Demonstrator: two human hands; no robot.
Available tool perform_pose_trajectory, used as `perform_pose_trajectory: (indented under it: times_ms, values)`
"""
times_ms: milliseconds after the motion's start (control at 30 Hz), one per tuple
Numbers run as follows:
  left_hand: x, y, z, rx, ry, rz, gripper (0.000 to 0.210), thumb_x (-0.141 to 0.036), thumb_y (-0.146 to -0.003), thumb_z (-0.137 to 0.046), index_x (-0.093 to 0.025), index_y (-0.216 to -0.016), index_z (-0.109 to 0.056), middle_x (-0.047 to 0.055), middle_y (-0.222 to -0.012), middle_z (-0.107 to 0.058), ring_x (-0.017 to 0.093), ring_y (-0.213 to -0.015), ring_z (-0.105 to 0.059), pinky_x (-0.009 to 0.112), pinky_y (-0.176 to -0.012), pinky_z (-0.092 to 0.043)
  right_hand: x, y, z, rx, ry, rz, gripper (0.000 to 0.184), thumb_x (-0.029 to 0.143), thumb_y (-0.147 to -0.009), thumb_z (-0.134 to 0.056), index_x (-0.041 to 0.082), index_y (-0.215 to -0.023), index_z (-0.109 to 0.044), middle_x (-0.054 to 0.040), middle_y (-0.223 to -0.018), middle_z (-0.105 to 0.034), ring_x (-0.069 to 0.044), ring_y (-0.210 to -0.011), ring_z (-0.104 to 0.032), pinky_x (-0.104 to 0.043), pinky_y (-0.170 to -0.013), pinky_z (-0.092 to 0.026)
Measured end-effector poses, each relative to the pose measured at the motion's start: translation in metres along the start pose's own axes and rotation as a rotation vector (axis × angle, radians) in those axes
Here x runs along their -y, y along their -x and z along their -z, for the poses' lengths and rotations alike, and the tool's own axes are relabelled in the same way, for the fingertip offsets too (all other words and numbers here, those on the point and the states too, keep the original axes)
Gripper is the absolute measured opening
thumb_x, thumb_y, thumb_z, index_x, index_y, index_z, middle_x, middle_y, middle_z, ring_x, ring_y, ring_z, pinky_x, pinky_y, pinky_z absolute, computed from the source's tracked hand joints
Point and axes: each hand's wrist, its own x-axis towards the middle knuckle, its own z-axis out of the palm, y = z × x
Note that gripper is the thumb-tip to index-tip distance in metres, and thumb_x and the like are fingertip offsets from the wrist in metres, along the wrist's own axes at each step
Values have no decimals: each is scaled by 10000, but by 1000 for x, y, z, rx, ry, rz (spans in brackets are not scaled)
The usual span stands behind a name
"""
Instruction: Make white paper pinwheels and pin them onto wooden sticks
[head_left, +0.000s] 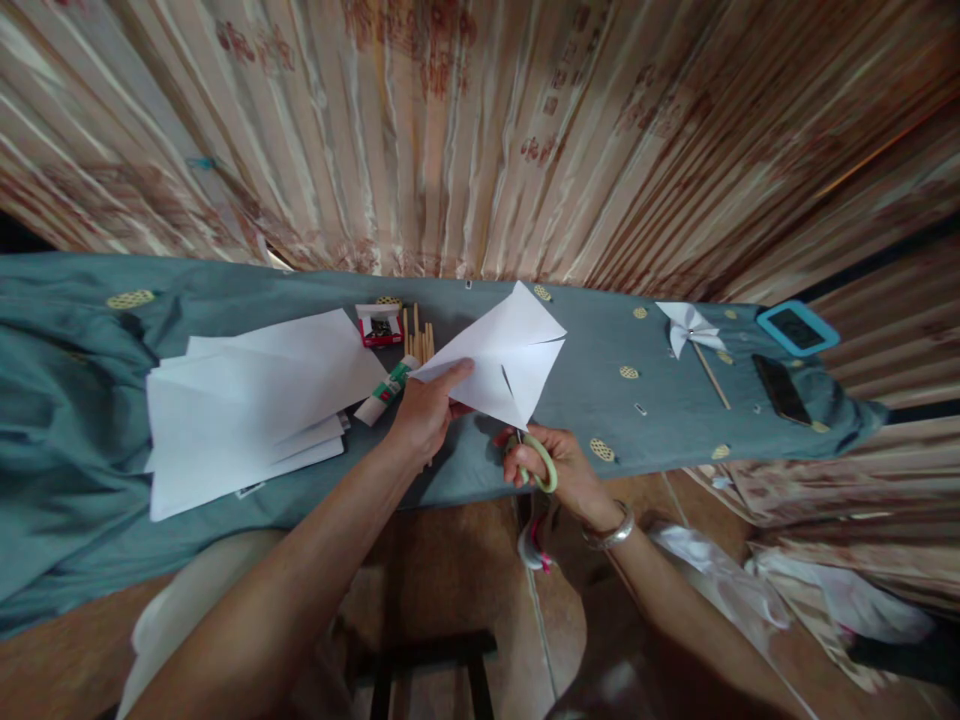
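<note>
My left hand (431,408) pinches one corner of a white paper square (499,350), thumb on top, holding it up over the cloth. One slit runs in from the paper's right corner. In my right hand (551,462) is a pair of scissors (546,470) with pale green handles, my fingers through the loops. The scissors meet the paper's near corner, where part of a blade shows through a cut. Just left of the paper lie a glue stick (386,390) with a green and white label and several thin wooden sticks (418,335).
A stack of white paper sheets (255,400) lies on the left of the green cloth (600,420). Behind the glue is a small red box (380,325) with dark bits inside. To the right are a paper pinwheel (688,330), a blue-framed tablet (798,328) and a dark phone (781,388).
</note>
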Motion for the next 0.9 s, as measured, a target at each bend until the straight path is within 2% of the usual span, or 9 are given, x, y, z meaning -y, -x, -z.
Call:
perform_pose_trajectory:
  times_ms: [233,900]
  values:
    - [0,1,-1,-19,-25,12,278,-186,-571,-753,-160,-833,-665,15,-801,-692,161,-665,-616,248,-499,-487,-1,0,2,0,-5,1,521,668,-657,-701,155,-713,-635,-1,-572,-634,-76,-459,-517,-196,-464,-403]
    - [1,4,-3,-23,-19,17,297,-174,-583,-737,-142,-866,-655,20,-785,-682,149,-626,-620,228,-461,-505,1,-2,1,-31,-27,-36,522,655,-605,-743,161,-744,-653,11,-545,-628,-77,-440,-501,-202,-444,-388]
